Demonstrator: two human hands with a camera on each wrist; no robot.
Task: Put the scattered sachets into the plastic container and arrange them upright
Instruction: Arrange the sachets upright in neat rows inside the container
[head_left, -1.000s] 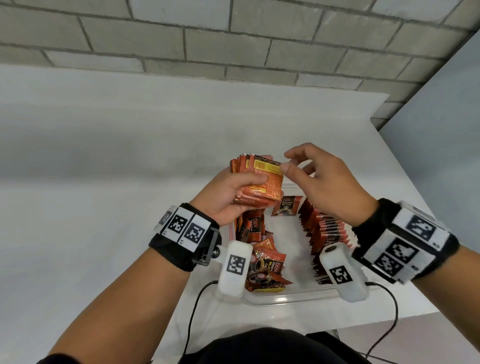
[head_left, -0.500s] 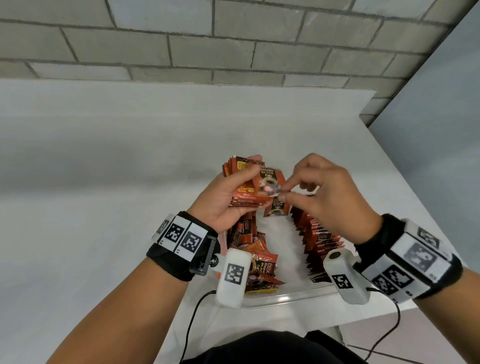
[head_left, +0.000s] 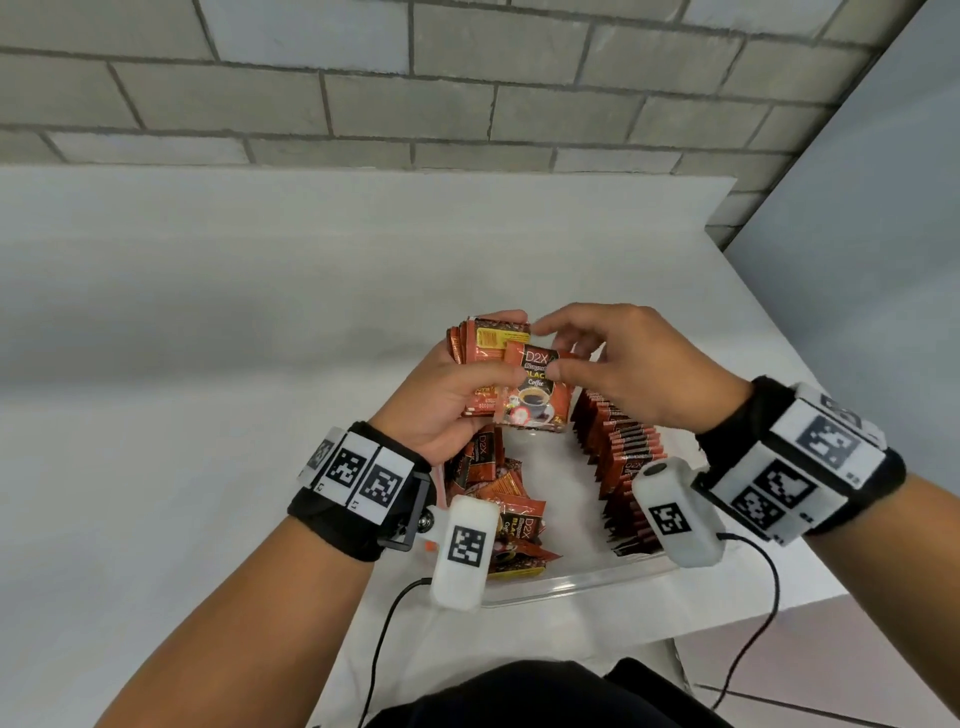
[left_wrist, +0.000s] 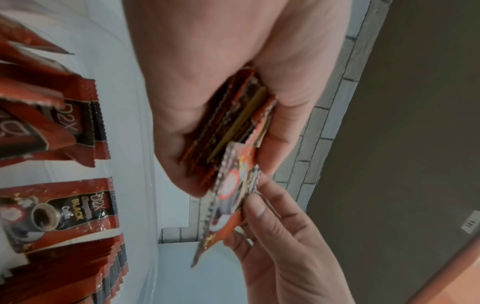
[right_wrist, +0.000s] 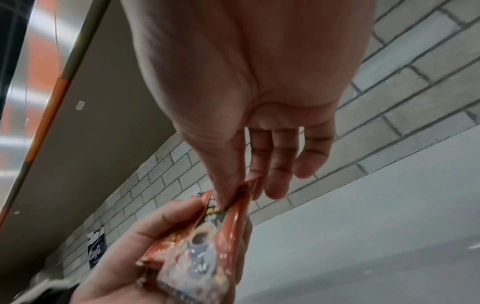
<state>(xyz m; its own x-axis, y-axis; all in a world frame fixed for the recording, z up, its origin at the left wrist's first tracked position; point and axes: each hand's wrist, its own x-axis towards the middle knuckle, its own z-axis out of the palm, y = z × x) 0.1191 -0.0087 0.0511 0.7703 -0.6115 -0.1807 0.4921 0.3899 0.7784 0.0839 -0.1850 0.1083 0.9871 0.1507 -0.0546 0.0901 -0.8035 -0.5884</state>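
Observation:
My left hand (head_left: 457, 395) grips a stack of red coffee sachets (head_left: 480, 345) above the clear plastic container (head_left: 566, 584). My right hand (head_left: 618, 364) pinches one sachet (head_left: 535, 395) by its right edge, face up against the front of the stack. In the left wrist view the stack (left_wrist: 233, 121) sits edge-on in my left hand, with the single sachet (left_wrist: 228, 197) at its near end between the right fingers (left_wrist: 262, 214). The right wrist view shows thumb and forefinger pinching the sachet (right_wrist: 207, 238). A row of upright sachets (head_left: 618, 457) lines the container's right side; loose sachets (head_left: 498, 499) lie on its left.
The container sits at the near right corner of a white table (head_left: 208, 389), close to its front edge. A grey block wall (head_left: 415, 93) runs behind the table. Cables hang from both wrist cameras over the table edge.
My right hand has taken one sachet and turned it face up against the front of the stack. Both hands have dropped lower toward the container.

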